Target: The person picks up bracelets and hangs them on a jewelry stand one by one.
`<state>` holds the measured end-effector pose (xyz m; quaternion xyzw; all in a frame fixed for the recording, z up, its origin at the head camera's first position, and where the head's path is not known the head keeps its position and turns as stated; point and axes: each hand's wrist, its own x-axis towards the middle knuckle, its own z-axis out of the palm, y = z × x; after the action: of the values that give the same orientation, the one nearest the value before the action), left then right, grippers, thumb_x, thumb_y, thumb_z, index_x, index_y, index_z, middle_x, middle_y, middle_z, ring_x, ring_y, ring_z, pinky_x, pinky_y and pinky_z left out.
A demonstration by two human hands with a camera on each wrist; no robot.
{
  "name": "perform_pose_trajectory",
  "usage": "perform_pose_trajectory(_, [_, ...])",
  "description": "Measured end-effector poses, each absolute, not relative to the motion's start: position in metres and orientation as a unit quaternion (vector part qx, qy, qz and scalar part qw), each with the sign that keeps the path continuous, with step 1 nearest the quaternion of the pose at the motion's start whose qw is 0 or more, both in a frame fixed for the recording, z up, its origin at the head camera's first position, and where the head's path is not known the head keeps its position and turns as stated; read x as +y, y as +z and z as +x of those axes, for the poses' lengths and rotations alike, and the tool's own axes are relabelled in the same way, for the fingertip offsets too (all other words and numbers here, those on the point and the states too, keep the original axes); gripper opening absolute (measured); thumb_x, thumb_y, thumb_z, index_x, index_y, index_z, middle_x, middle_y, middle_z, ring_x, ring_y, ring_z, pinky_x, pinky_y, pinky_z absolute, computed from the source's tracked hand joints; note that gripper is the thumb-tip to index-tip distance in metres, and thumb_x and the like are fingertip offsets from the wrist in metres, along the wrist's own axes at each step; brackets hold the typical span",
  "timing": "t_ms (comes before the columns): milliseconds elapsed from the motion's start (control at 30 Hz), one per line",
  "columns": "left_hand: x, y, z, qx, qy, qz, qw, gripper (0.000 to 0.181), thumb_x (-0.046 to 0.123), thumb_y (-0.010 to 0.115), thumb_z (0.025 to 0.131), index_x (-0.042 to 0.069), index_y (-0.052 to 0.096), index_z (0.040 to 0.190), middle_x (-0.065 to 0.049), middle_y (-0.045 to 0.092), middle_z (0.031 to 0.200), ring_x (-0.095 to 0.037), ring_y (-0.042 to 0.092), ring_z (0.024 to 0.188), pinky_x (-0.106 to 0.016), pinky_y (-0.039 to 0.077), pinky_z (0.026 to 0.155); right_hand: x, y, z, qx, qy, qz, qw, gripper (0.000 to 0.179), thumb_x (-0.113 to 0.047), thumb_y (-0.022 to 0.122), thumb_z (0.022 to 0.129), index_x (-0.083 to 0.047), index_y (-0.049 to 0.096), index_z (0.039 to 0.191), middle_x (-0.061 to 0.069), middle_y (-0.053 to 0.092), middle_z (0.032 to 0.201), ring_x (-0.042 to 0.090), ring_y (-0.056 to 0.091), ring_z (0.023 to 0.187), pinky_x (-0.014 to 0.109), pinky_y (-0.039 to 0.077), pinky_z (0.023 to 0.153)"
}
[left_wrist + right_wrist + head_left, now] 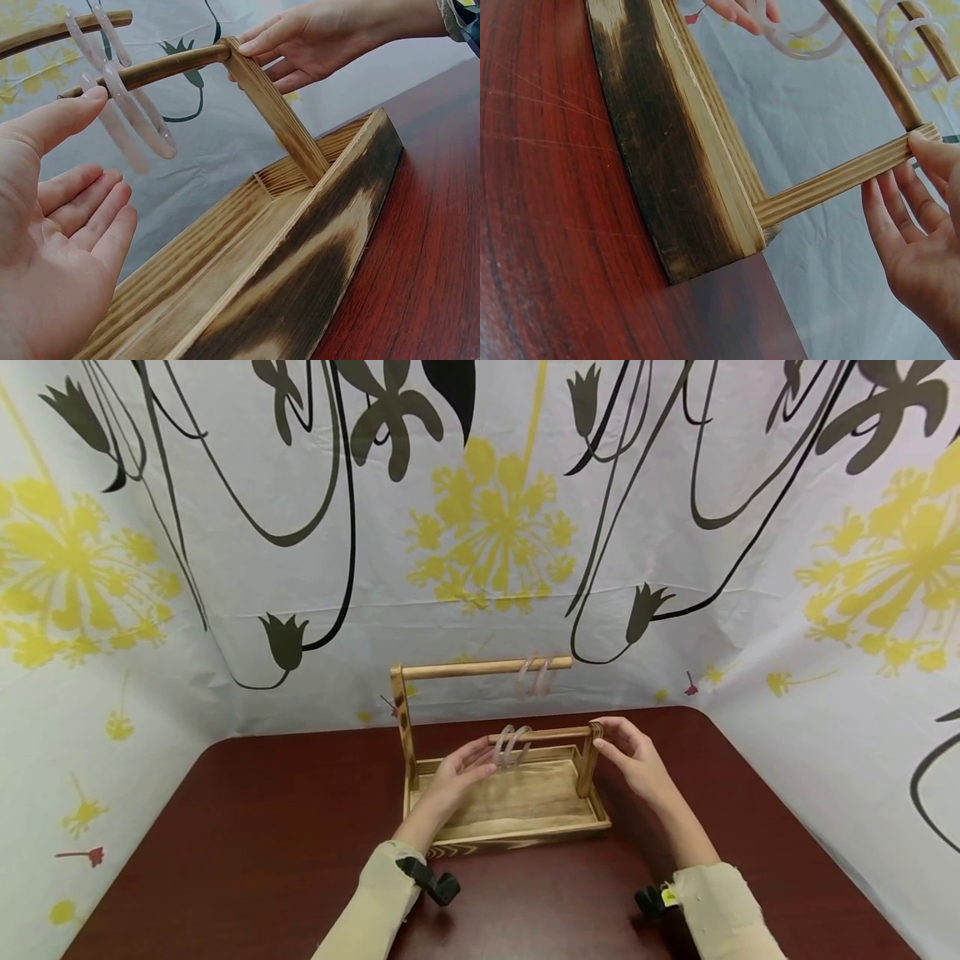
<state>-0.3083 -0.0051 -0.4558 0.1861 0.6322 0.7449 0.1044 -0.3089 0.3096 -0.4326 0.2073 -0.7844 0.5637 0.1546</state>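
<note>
A wooden jewelry stand [517,835] has a shallow tray base, a taller left post with an upper rod [457,669], and a shorter right post [587,768] with a lower rod [555,734]. Two translucent pinkish bangles [513,745] hang round the lower rod near its free left end. Two more bangles [534,679] hang on the upper rod. My left hand [60,232] is at that free end, its thumb tip touching there beside the bangles; its other visible fingers extend loosely. My right hand [930,255] pinches the top of the right post between thumb and fingers.
The stand sits on a dark red-brown wooden table [262,843]. A white cloth with yellow and grey plant prints [480,543] hangs behind and at both sides. Small black wrist cameras [438,883] sit at both cuffs.
</note>
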Motion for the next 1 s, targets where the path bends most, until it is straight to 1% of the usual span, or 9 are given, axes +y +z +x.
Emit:
perform_pose_trajectory(200, [-0.010, -0.455, -0.306, 0.624, 0.748, 0.199, 0.104, 0.064, 0.002, 0.058, 0.097, -0.007, 0.029, 0.152, -0.028, 0.034, 0.156, -0.042, 0.033, 0.146, -0.029, 0.042, 0.113, 0.309, -0.433, -0.309, -0.783, 0.563, 0.212, 0.158, 0.029, -0.001, 0.059, 0.098, 0.010, 0.055, 0.125, -0.022, 0.062, 0.108, -0.007, 0.057, 0.101, 0.008, 0.047, 0.086])
perform_pose_trajectory(333, [-0.014, -0.453, -0.305, 0.630, 0.742, 0.207, 0.098, 0.059, 0.000, 0.056, 0.097, -0.008, 0.033, 0.151, -0.028, 0.036, 0.155, -0.042, 0.033, 0.146, -0.029, 0.043, 0.112, 0.309, -0.433, -0.310, -0.780, 0.566, 0.214, 0.156, 0.029, -0.001, 0.059, 0.098, 0.010, 0.055, 0.125, -0.021, 0.062, 0.107, -0.007, 0.058, 0.101, 0.008, 0.047, 0.087])
perform_pose_trajectory(467, [-0.021, -0.450, -0.303, 0.651, 0.724, 0.209, 0.093, 0.056, 0.002, 0.056, 0.098, -0.003, 0.037, 0.151, -0.022, 0.039, 0.156, -0.036, 0.037, 0.146, -0.031, 0.043, 0.113, 0.308, -0.432, -0.310, -0.779, 0.569, 0.212, 0.153, 0.030, -0.001, 0.059, 0.098, 0.011, 0.055, 0.125, -0.019, 0.062, 0.106, -0.006, 0.058, 0.101, 0.009, 0.047, 0.087])
perform_pose_trajectory(600, [-0.031, -0.448, -0.300, 0.662, 0.710, 0.223, 0.092, 0.056, 0.009, 0.058, 0.100, 0.002, 0.038, 0.151, -0.017, 0.039, 0.158, -0.032, 0.036, 0.148, -0.030, 0.043, 0.112, 0.307, -0.432, -0.310, -0.777, 0.572, 0.212, 0.158, 0.029, 0.001, 0.059, 0.097, 0.012, 0.055, 0.124, -0.020, 0.063, 0.106, -0.007, 0.058, 0.100, 0.008, 0.047, 0.086])
perform_pose_trajectory(833, [-0.047, -0.441, -0.295, 0.674, 0.697, 0.233, 0.078, 0.055, 0.008, 0.058, 0.099, 0.001, 0.040, 0.151, -0.018, 0.040, 0.157, -0.032, 0.036, 0.147, -0.025, 0.045, 0.109, 0.305, -0.431, -0.308, -0.773, 0.576, 0.217, 0.155, 0.030, 0.002, 0.060, 0.096, 0.012, 0.055, 0.124, -0.020, 0.063, 0.105, -0.007, 0.058, 0.099, 0.008, 0.048, 0.085])
perform_pose_trajectory(1000, [-0.057, -0.435, -0.290, 0.688, 0.682, 0.239, 0.068, 0.054, 0.013, 0.060, 0.100, 0.004, 0.042, 0.150, -0.016, 0.042, 0.156, -0.032, 0.038, 0.147, -0.026, 0.047, 0.108, 0.306, -0.429, -0.308, -0.778, 0.572, 0.208, 0.154, 0.030, 0.000, 0.060, 0.097, 0.011, 0.056, 0.124, -0.020, 0.063, 0.105, -0.007, 0.058, 0.098, 0.008, 0.048, 0.084])
